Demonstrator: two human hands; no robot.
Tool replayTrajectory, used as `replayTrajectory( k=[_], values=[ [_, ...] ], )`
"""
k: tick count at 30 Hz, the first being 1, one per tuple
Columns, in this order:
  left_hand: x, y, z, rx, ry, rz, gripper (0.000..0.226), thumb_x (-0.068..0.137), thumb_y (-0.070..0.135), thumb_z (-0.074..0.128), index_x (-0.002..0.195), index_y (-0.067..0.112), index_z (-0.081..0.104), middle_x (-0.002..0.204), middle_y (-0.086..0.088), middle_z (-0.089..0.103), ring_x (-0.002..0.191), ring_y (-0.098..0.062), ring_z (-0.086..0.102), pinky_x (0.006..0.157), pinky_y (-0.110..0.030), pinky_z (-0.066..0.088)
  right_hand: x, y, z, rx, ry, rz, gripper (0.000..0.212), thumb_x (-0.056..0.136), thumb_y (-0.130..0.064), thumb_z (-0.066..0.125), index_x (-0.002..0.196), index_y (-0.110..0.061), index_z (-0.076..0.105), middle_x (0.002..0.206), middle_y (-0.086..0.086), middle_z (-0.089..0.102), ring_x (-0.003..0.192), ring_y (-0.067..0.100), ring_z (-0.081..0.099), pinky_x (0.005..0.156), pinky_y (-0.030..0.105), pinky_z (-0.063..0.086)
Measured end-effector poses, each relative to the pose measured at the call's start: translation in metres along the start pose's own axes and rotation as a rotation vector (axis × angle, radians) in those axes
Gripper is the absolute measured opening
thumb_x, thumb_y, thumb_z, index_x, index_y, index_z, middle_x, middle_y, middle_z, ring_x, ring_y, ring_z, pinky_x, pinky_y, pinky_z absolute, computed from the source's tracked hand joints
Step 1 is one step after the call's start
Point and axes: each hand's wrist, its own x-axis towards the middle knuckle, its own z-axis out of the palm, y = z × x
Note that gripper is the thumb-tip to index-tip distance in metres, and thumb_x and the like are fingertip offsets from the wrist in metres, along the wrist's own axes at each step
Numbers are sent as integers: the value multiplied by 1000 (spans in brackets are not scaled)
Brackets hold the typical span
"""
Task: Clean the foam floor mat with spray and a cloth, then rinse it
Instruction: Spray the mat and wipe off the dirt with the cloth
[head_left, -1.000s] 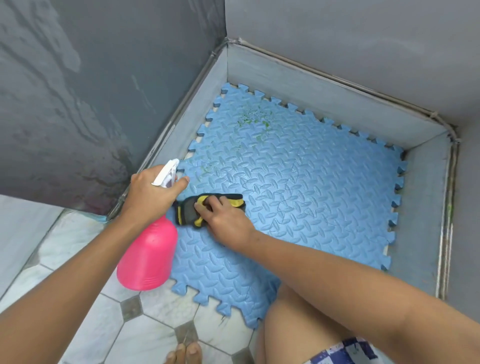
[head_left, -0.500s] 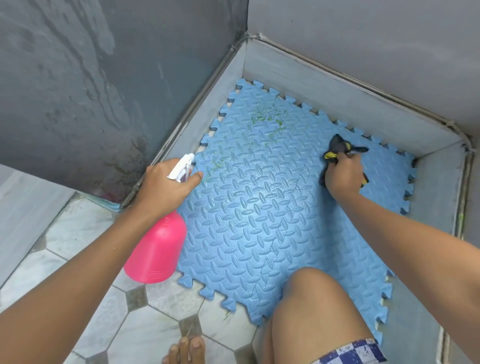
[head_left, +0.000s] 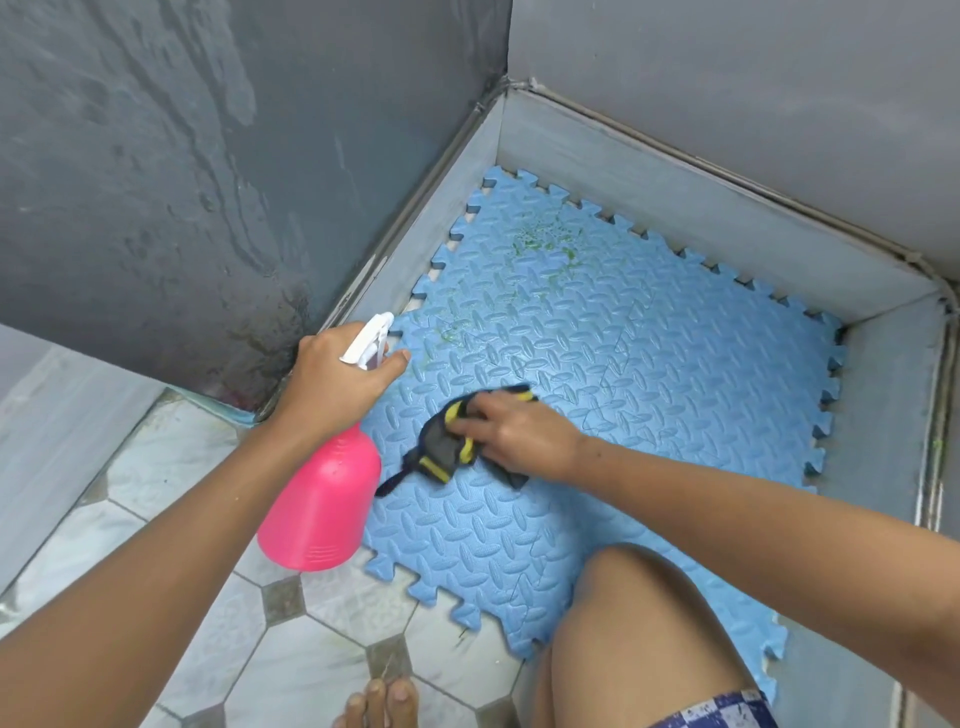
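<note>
A blue foam floor mat (head_left: 649, 364) with jigsaw edges lies in a grey corner. Green specks stain its far left part (head_left: 545, 244). My left hand (head_left: 337, 379) grips the white trigger head of a pink spray bottle (head_left: 322, 509), held just above the mat's left edge with the nozzle toward the mat. My right hand (head_left: 519, 431) presses a dark grey and yellow cloth (head_left: 447, 447) onto the mat's near-left area, fingers curled over it. Part of the cloth is hidden under that hand.
Grey walls (head_left: 208, 156) with a low grey skirting (head_left: 701, 208) enclose the mat on the left, back and right. White floor tiles (head_left: 171, 478) with dark diamond insets lie at the near left. My bare knee (head_left: 639, 634) and toes (head_left: 379, 701) are at the bottom.
My right hand has swept the cloth from the mat's far right back to the near-left area, beside the spray bottle. My left hand still holds the bottle in about the same place.
</note>
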Motion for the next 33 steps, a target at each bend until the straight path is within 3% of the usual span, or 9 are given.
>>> replayTrajectory(
  k=[8,14,16,19,21,24,28,30,33],
  values=[
    [4,-6,6,23,14,13,46,85,41,74,60,20,41,54,3,47,55,-7,48,65,-30,27,-12,84,-40,137,251,884,40,96,-10,55,134,-20,63,119,11,58,116,31,51,93,40,49],
    [3,-5,6,9,21,-5,48,86,34,79,58,20,43,53,3,47,54,-7,47,61,-27,28,-8,59,-89,1417,237,845,35,95,2,59,122,-17,68,103,7,70,91,17,68,79,33,58],
    [3,-4,5,7,6,0,48,86,34,79,58,20,43,53,3,48,54,-7,48,58,-23,31,-19,61,-100,1587,164,837,31,91,-8,65,121,-15,69,106,5,70,90,15,68,77,30,57],
    [3,-3,4,5,-5,11,49,86,35,80,58,19,42,53,2,47,54,-10,47,61,-27,32,-36,85,-97,1201,110,1090,35,90,-5,67,123,-18,69,104,1,71,88,16,63,74,25,50],
    [3,-2,6,10,-5,17,50,86,35,79,58,20,41,53,2,45,54,-11,45,63,-30,30,-49,98,-94,812,303,1220,38,89,-1,58,117,-24,70,110,-1,70,84,14,61,71,26,48],
    [5,-3,8,19,-10,3,52,85,38,79,58,21,38,52,3,42,52,-10,41,62,-30,30,-51,87,-92,767,477,1124,32,87,-11,58,109,-32,68,112,-4,65,84,16,59,76,33,49],
    [5,-2,13,105,-81,-55,51,80,57,70,59,16,50,56,0,54,60,-26,53,61,-34,44,-40,48,-64,573,249,880,45,89,-42,70,132,-31,61,122,-1,53,104,14,57,95,16,42],
    [0,1,15,215,-154,-166,49,80,62,68,65,16,63,67,-5,69,71,-31,67,67,-36,54,-38,36,-43,400,120,806,60,88,-49,70,142,-29,53,131,4,47,121,20,46,108,30,38],
    [-3,-3,18,184,-155,-207,47,82,55,71,60,16,57,60,-4,62,66,-33,62,56,-32,42,-33,31,-32,289,155,828,62,89,-42,70,144,-25,48,134,7,44,125,26,41,108,39,40]
  ],
)
